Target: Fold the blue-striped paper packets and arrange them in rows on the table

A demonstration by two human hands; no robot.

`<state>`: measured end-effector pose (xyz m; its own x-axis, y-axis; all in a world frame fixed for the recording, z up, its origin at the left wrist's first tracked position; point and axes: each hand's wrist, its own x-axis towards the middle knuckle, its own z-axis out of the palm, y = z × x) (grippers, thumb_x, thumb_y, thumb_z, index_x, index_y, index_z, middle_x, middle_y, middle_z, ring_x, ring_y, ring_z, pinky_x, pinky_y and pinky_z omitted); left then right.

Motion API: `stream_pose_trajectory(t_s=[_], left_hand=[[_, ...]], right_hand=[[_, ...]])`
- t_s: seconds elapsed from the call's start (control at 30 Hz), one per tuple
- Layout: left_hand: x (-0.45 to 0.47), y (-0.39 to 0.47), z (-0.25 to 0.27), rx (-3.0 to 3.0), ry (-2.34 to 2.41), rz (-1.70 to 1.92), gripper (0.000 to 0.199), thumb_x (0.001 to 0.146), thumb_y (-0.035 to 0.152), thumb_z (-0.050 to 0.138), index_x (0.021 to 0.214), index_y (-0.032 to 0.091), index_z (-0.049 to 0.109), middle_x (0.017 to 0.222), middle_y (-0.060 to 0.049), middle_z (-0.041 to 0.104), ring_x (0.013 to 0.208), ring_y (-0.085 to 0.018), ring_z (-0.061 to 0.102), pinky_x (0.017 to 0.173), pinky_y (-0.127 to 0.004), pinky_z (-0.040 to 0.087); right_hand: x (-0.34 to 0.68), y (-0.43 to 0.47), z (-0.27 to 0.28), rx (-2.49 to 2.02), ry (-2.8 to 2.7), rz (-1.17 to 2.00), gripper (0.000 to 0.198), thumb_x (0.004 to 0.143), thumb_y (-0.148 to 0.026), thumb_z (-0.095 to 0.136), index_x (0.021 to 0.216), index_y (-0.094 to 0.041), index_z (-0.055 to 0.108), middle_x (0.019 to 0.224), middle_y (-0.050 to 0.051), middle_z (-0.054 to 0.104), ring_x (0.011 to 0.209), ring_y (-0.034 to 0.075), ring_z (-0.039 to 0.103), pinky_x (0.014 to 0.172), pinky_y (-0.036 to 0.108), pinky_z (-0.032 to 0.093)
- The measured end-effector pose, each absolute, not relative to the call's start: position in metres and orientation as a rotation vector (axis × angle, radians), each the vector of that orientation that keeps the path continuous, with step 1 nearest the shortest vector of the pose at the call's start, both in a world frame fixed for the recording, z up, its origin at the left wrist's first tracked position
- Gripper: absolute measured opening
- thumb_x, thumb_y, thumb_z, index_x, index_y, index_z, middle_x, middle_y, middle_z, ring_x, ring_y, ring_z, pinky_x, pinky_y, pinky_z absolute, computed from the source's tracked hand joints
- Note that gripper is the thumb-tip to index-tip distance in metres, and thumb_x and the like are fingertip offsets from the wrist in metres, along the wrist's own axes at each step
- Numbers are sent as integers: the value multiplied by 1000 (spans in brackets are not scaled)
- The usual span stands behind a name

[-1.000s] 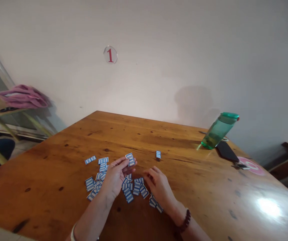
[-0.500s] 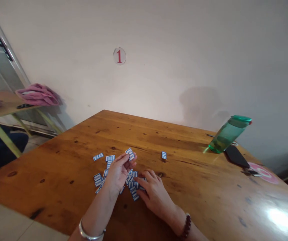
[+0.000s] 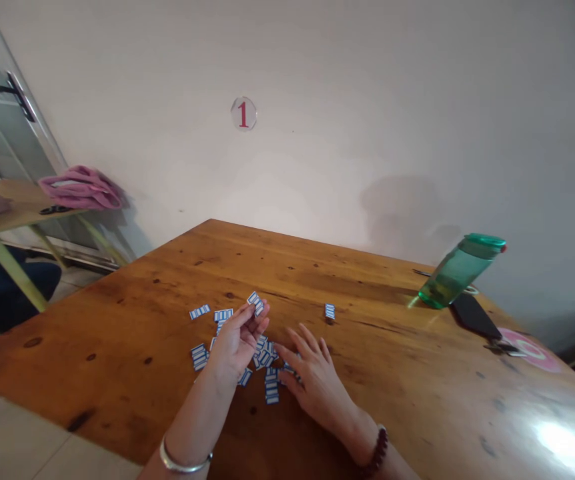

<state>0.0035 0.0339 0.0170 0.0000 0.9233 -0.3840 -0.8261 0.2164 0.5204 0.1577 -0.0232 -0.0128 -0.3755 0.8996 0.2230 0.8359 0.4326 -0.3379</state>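
Small white cards or labels with blue borders (image 3: pixel 265 357) lie in a loose pile on the wooden table. Between thumb and fingers, my left hand (image 3: pixel 237 343) holds a few of these blue-bordered labels (image 3: pixel 255 303) above the pile. My right hand (image 3: pixel 315 370) rests over the pile's right side, fingers spread, its fingertips at the labels; some labels are hidden beneath it. A short strip of labels (image 3: pixel 272 387) lies just left of its thumb. Apart from the pile are a small stack (image 3: pixel 330 311) to the right and a strip (image 3: pixel 199 312) to the left.
On the right of the wooden table (image 3: pixel 377 373) stand a green bottle (image 3: pixel 460 273), a dark phone-like slab (image 3: pixel 475 317) and a pink round mat (image 3: pixel 542 357). A side table with a pink cloth (image 3: pixel 81 188) is at the left. The wall (image 3: pixel 317 67) rises behind.
The fingers of my right hand have spread and lifted a little, and the labels under them have shifted. My left hand keeps its labels. The view has turned slightly left.
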Motion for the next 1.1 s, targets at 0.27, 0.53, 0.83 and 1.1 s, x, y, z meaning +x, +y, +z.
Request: stream_pose_trajectory(t_s=[0.27, 0.53, 0.83, 1.1], left_hand=[[-1, 37, 18, 46, 703, 1385, 23, 80, 0, 42, 68, 11, 59, 66, -6, 69, 57, -12, 66, 48, -18, 53], [-8, 41, 18, -40, 565, 1371, 27, 84, 3, 38, 72, 10, 61, 66, -4, 70, 53, -10, 65, 47, -16, 53], [-11, 45, 11, -52, 503, 1379, 29, 86, 4, 34, 88, 13, 62, 63, -2, 69, 52, -11, 66, 46, -18, 54], [-10, 42, 14, -9, 552, 1384, 24, 85, 4, 38, 81, 10, 60, 65, -3, 70, 54, -11, 66, 44, -17, 54]], right_hand=[[155, -24, -8, -1541, -2255, 254, 21, 86, -26, 43, 94, -27, 61, 132, 5, 43, 129, 28, 20, 96, 60, 17], [143, -8, -2, -1541, -2239, 245, 15, 82, -21, 50, 92, -24, 61, 107, 6, 59, 107, 23, 46, 88, 39, 36], [107, 30, 10, -1764, -2392, 281, 23, 72, -27, 57, 92, -15, 59, 101, 13, 58, 96, 28, 51, 72, 41, 41], [104, 35, 6, -1644, -2403, 418, 20, 71, -13, 53, 90, -12, 59, 89, 14, 65, 82, 23, 60, 65, 29, 41]])
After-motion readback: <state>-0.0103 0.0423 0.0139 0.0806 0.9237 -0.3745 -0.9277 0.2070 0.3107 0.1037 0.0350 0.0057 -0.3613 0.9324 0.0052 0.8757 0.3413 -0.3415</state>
